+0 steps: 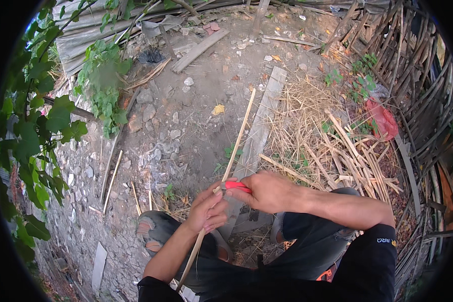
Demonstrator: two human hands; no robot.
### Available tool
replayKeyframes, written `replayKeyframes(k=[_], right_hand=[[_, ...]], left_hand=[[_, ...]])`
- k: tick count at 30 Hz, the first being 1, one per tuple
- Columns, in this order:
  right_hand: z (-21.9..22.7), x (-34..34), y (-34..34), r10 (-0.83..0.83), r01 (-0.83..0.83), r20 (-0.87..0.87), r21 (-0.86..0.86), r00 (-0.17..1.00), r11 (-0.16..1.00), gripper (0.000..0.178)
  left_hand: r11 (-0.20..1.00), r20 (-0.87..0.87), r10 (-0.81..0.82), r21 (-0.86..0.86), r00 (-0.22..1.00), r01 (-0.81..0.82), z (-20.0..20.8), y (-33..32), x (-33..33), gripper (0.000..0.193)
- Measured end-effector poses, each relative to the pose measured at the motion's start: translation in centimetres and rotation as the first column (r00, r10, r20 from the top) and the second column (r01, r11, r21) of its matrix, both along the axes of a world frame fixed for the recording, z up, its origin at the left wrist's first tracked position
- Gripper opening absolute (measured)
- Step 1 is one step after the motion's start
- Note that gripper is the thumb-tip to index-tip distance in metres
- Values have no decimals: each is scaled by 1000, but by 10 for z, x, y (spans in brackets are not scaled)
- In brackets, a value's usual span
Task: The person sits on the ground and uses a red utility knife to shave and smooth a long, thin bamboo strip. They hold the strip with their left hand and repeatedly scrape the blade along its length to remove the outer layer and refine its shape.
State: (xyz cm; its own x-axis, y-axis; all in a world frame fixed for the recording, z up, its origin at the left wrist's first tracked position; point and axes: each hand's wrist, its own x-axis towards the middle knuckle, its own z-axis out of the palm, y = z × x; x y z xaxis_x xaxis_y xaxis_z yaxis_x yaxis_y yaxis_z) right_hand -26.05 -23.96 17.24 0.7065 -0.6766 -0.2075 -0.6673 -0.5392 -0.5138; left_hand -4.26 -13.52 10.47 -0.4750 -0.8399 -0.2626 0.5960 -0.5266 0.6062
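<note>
My left hand (pixel 207 207) is wrapped round a long, thin wooden strip (pixel 242 127), which slants from my lap up and away to the right. In my right hand (pixel 269 192) is a red-handled knife (pixel 238 186). Its metal end meets the strip just above my left fingers, so the two hands nearly touch. The blade itself is too small to make out. Both hands are above the gap between my bent knees.
A weathered plank (pixel 259 123) lies on the dirt beyond my hands. To its right are straw shavings (pixel 299 108) and a heap of split sticks (pixel 360 156), with a red plastic bag (pixel 381 120) behind. A stick fence (pixel 412 65) borders the right; leafy vines (pixel 35 131) hang at left.
</note>
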Motion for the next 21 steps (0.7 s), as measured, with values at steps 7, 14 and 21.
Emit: replayKeyframes(k=[7,14,21], right_hand=[[-12,10,-29,-93,95,35,-33,995,995,67],[-13,-2,-34,-173,176,104,-17,979,984,70],[-21,3,-9,-6,10,87,-39,996,999,70]], left_hand=[[990,51,112,80,992,-116,-2,-11,-3,44],[997,-60,-26,71,998,31,-1,8,2,47],[996,-13,-40,80,999,41,0,5,3,46]])
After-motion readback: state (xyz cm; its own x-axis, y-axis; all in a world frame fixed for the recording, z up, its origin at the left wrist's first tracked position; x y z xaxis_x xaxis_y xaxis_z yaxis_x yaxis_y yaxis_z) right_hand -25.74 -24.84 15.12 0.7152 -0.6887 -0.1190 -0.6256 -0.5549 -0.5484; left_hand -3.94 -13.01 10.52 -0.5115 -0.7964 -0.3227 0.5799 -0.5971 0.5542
